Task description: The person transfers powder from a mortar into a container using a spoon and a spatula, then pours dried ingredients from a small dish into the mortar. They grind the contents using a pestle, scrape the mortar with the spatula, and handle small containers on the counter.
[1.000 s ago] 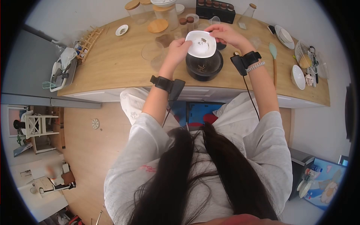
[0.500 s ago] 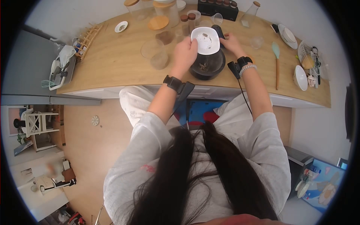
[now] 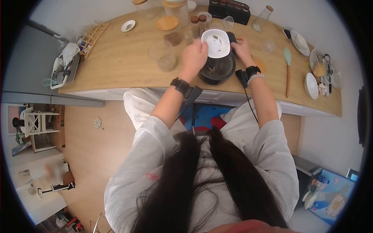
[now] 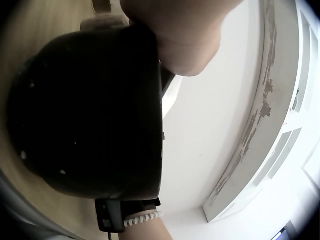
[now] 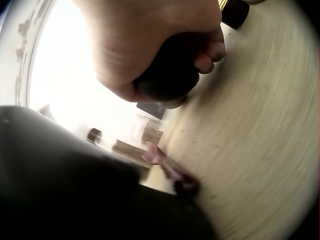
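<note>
In the head view my left hand (image 3: 195,58) pinches the near-left edge of a small white dish (image 3: 210,49), tilted above a black pot (image 3: 214,80). Dark flecks cling to the dish's inside, and brownish bits lie in the pot. My right hand (image 3: 242,49) is at the pot's far right, by its black handle (image 3: 232,37). In the right wrist view the fingers (image 5: 215,52) curl round that handle. The pot's dark outer wall (image 4: 95,115) fills much of the left wrist view and hides most of the dish.
Left of the pot stand clear glass containers (image 3: 167,62) and a wooden lid (image 3: 167,23). Two brown-capped jars (image 3: 194,26) stand behind. Rightward lie a green spatula (image 3: 287,58), a white bowl (image 3: 311,85) and a wire basket (image 3: 319,64). A small dish (image 3: 128,26) sits far left.
My right hand has left the dish's right edge and moved down to grip the pot's handle. The left hand has carried the dish slightly to the right, above the pot.
</note>
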Demonstrator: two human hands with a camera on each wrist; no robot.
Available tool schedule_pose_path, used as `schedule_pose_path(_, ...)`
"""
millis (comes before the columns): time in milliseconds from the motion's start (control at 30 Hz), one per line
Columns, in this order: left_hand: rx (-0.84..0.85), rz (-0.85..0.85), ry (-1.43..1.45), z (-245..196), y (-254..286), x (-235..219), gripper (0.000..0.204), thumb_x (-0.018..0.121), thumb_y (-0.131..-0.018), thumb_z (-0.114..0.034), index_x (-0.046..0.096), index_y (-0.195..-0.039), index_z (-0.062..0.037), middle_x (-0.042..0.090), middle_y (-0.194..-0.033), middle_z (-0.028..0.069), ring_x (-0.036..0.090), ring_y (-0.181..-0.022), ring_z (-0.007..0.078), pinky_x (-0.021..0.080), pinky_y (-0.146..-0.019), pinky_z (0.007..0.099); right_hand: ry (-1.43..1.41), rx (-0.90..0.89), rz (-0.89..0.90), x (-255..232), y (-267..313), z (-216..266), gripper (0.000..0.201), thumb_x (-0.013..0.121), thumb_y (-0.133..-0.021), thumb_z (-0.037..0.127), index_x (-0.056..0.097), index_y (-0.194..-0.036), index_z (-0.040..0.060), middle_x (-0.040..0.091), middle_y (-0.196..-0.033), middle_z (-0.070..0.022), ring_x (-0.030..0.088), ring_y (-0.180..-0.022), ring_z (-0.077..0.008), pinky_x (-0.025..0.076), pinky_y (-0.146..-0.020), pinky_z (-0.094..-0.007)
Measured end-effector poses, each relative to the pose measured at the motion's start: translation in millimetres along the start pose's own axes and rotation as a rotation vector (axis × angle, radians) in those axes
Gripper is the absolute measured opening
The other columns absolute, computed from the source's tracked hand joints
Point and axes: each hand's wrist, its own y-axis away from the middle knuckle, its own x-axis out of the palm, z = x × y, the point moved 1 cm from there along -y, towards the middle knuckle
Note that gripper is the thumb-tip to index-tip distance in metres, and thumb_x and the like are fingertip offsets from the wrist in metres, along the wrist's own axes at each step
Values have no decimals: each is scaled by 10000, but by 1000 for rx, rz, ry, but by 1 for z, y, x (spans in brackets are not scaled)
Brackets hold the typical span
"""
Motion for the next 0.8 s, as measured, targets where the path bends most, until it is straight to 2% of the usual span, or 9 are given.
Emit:
schedule_pose_path(33, 7, 8, -11, 0, 1, 0, 295, 481, -883, -272, 541, -751, -15, 577, -673, 234, 572, -667, 414, 435, -588, 483, 2, -3, 3, -4, 2, 2, 519, 675, -681, 269, 510, -1093, 2, 631, -863, -120, 610, -740, -209, 478, -593, -334)
schedule_pose_path(100, 2, 6, -25, 0, 1, -1, 294, 482, -883, -274, 540, -751, -18, 579, -674, 232, 573, -666, 414, 434, -588, 485, -303, 209, 25, -15, 4, 5, 466, 652, -683, 198, 488, -1082, 23, 600, -794, -82, 534, -564, -139, 390, -432, -280)
schedule_pose_path(133, -2, 7, -40, -1, 0, -1, 293, 483, -882, -276, 540, -751, -21, 580, -674, 229, 574, -665, 414, 434, -589, 487, -436, 211, 46, -22, 12, 12, 380, 633, -697, 152, 504, -1038, 45, 576, -732, -65, 454, -459, -100, 296, -365, -230)
schedule_pose_path(167, -3, 4, -37, -2, 0, -1, 293, 483, -882, -276, 540, -751, -21, 580, -674, 229, 574, -665, 414, 434, -589, 487, -433, 209, 47, -30, 20, 20, 380, 633, -697, 152, 504, -1038, 45, 576, -732, -65, 454, -459, -100, 296, -365, -230)
schedule_pose_path(233, 15, -10, -20, -3, 2, -1, 292, 484, -883, -280, 540, -753, -25, 581, -675, 227, 575, -663, 411, 432, -586, 490, -607, 130, 77, -45, 35, 36, 334, 618, -703, 126, 512, -1011, 53, 549, -673, -47, 419, -429, -71, 242, -341, -202)
schedule_pose_path(400, 14, -14, -33, -5, 0, -2, 289, 486, -881, -275, 532, -745, -24, 581, -678, 226, 570, -662, 413, 427, -582, 492, -696, -72, 121, -75, 74, 77, 291, 615, -693, 76, 559, -977, 42, 548, -614, -37, 435, -447, -66, 272, -384, -202)
schedule_pose_path(500, 14, -17, -29, -4, 3, -2, 287, 488, -880, -270, 529, -738, -24, 580, -680, 225, 568, -665, 415, 426, -583, 493, -576, -193, 95, -77, 89, 96, 252, 617, -683, 75, 603, -932, 38, 547, -591, -17, 438, -472, -54, 298, -439, -204)
schedule_pose_path(567, 27, -22, -21, -5, 2, -1, 287, 488, -879, -268, 528, -735, -23, 579, -681, 224, 567, -668, 416, 426, -584, 494, -262, -329, 158, -75, 91, 105, 224, 627, -664, 99, 623, -879, 35, 544, -584, 1, 444, -502, -55, 316, -474, -216)
schedule_pose_path(800, 49, -13, -49, -4, 2, -1, 282, 490, -878, -267, 534, -735, -28, 586, -688, 219, 571, -672, 412, 430, -595, 500, 69, -430, 148, -55, 111, 128, 266, 648, -624, 165, 608, -865, 58, 540, -578, -39, 515, -540, -131, 408, -520, -268)
